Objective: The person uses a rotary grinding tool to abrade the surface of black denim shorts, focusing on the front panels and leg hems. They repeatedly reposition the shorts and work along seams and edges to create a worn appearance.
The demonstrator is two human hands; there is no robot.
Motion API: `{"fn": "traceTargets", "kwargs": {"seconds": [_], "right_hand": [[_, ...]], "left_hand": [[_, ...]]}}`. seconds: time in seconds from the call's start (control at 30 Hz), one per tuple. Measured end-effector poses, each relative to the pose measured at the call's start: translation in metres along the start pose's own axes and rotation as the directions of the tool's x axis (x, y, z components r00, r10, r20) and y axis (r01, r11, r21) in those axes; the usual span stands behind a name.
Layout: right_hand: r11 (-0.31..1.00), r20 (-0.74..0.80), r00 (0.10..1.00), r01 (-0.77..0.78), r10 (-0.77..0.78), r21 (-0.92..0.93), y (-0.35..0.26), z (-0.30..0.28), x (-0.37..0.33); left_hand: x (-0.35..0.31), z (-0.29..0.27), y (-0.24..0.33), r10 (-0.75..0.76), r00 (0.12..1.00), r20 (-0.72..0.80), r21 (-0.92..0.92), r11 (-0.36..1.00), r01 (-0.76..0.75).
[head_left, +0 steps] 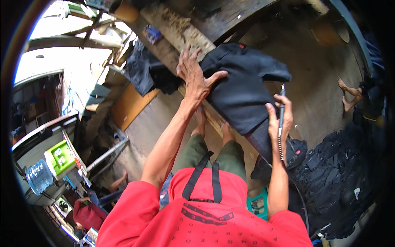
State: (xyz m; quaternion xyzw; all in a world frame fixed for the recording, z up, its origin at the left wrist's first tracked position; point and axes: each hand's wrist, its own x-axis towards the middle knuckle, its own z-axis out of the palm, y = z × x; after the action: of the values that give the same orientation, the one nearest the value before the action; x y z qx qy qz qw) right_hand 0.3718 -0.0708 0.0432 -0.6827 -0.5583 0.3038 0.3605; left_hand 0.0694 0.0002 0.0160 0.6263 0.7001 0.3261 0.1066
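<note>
A black garment [238, 88] with a small red label is draped over a worn wooden plank in front of me. My left hand [194, 76] lies at its left edge, fingers spread, thumb on the cloth and fingertips reaching over the plank. In my right hand [282, 119], at the garment's right side, is a slim dark pen-like tool [281, 113] with a metal tip pointing away from me. A coiled sleeve leads from its lower end into a cord along my forearm. The kind of tool is not clear.
A large heap of black cloth [337, 181] lies on the floor at right. More dark cloth [144, 68] hangs left of the plank [179, 26]. A teal plastic stool [258, 203] stands beside my right leg. Another person's bare feet [349, 94] show far right; a water jug [39, 177] stands left.
</note>
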Motion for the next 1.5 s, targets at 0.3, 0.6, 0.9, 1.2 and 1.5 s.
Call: {"fn": "traceTargets", "kwargs": {"seconds": [0.3, 0.6, 0.9, 1.2, 1.5], "right_hand": [[0.972, -0.095, 0.968, 0.230, -0.234, -0.048, -0.002, 0.020, -0.004], [0.828, 0.201, 0.805, 0.523, -0.558, 0.203, -0.063, 0.086, -0.009], [0.731, 0.299, 0.681, 0.674, -0.669, 0.101, -0.051, 0.097, -0.003], [0.716, 0.345, 0.656, 0.694, -0.672, 0.075, -0.053, 0.099, 0.001], [0.743, 0.348, 0.678, 0.663, -0.647, 0.088, -0.054, 0.098, 0.001]], "left_hand": [[-0.048, -0.020, -0.037, 0.112, 0.962, 0.249, -0.255, 0.966, -0.047], [-0.013, -0.030, -0.054, 0.408, 0.873, 0.266, -0.244, 0.905, -0.348], [-0.011, -0.016, -0.071, 0.446, 0.842, 0.303, -0.342, 0.876, -0.341], [0.000, -0.023, -0.077, 0.426, 0.758, 0.494, -0.380, 0.890, -0.253], [0.000, -0.020, -0.074, 0.429, 0.760, 0.489, -0.345, 0.895, -0.283]]}}
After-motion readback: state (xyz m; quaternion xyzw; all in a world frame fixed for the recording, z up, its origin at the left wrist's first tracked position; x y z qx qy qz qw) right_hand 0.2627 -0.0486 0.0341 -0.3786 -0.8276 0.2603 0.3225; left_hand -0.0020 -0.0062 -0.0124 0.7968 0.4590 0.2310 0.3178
